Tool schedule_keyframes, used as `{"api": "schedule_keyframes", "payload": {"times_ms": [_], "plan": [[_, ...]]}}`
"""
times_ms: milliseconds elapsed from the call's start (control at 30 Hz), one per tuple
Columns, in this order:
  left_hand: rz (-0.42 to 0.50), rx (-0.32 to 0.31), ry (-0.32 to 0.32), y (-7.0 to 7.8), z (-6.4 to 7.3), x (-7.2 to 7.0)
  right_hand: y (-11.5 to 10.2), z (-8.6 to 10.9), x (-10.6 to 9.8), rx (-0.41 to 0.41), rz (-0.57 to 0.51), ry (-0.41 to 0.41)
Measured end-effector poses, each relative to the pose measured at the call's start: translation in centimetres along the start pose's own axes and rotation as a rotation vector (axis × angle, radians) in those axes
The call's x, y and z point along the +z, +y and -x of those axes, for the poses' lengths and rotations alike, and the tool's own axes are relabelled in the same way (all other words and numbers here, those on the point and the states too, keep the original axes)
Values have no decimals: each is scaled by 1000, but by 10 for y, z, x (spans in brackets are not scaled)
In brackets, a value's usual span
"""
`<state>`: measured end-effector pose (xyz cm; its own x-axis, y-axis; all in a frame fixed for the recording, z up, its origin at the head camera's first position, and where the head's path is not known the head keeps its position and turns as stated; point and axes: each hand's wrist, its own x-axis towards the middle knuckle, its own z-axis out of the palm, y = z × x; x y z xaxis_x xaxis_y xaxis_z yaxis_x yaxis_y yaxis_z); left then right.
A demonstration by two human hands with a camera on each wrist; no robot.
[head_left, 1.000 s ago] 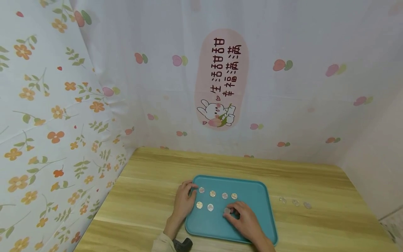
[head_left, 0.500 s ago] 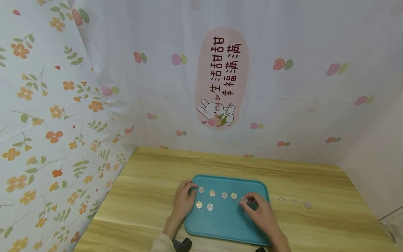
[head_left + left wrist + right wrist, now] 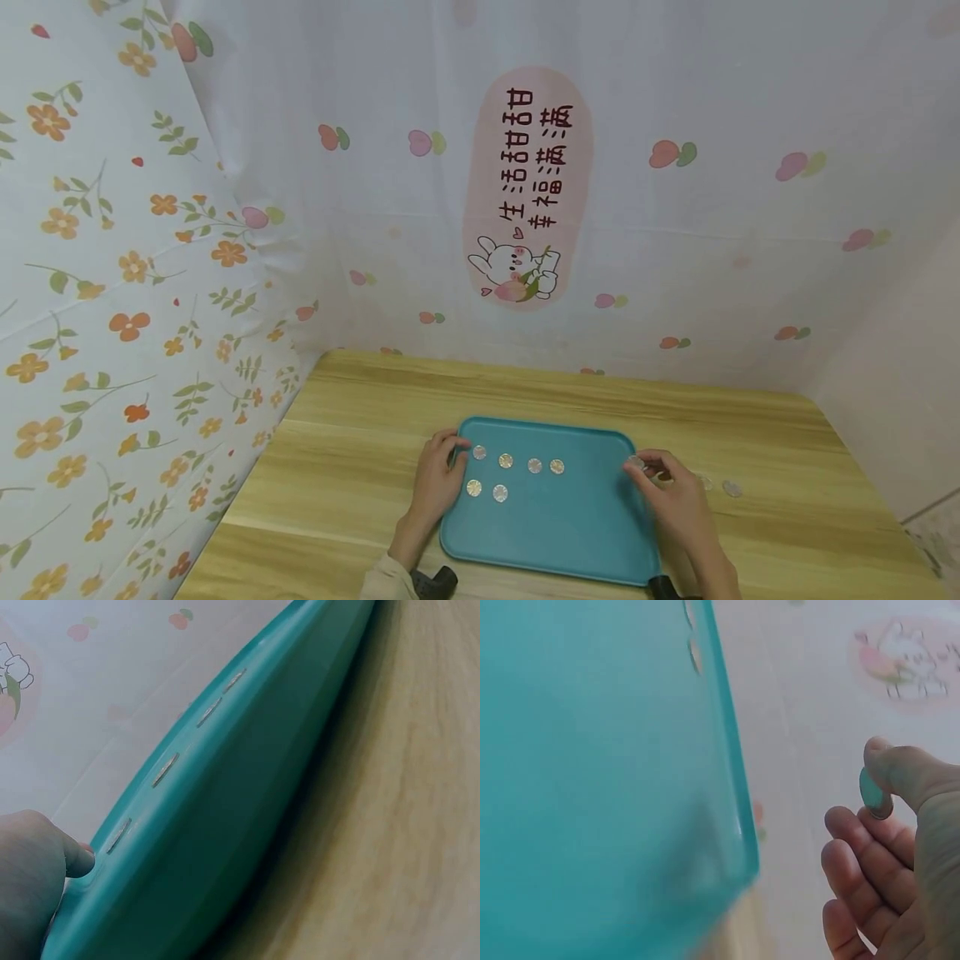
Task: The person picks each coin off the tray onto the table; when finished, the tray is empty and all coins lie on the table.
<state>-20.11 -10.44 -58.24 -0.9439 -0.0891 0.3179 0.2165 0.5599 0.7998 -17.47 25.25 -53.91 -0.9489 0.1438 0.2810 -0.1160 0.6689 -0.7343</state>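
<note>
My right hand (image 3: 677,493) pinches a round, shiny coin (image 3: 871,793) between thumb and index finger, just above the right rim of the teal tray (image 3: 562,533). The right wrist view shows its other fingers loosely curled below the coin. At the tray's left edge, my left hand (image 3: 437,477) holds the rim, one fingertip (image 3: 81,859) hooked over it. On the tray lie several flat coins in two rows, among them a gold one (image 3: 506,460) in the back row and a silver one (image 3: 500,493) in the front row.
Right of the tray, coins lie on the wooden table (image 3: 780,450), one (image 3: 732,488) plainly visible and another (image 3: 705,482) partly behind my right hand. A printed curtain (image 3: 375,183) hangs behind the table, and a floral one (image 3: 135,333) hangs at the left.
My right hand has carried the coin from the tray's middle rightward to its right rim. It now covers part of the coins on the table. The left hand and tray have not moved.
</note>
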Motion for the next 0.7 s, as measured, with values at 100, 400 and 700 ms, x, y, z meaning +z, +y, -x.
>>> {"api": "schedule_keyframes", "payload": {"times_ms": [100, 400, 700], "plan": [[1, -1, -1, 0, 0, -1, 12, -2, -9, -21, -20, 28], [2, -10, -5, 1, 0, -2, 37, 1, -25, 120, 5, 75], [-4, 0, -3, 1, -1, -1, 57, 1, -36, 291, 7, 212]]}}
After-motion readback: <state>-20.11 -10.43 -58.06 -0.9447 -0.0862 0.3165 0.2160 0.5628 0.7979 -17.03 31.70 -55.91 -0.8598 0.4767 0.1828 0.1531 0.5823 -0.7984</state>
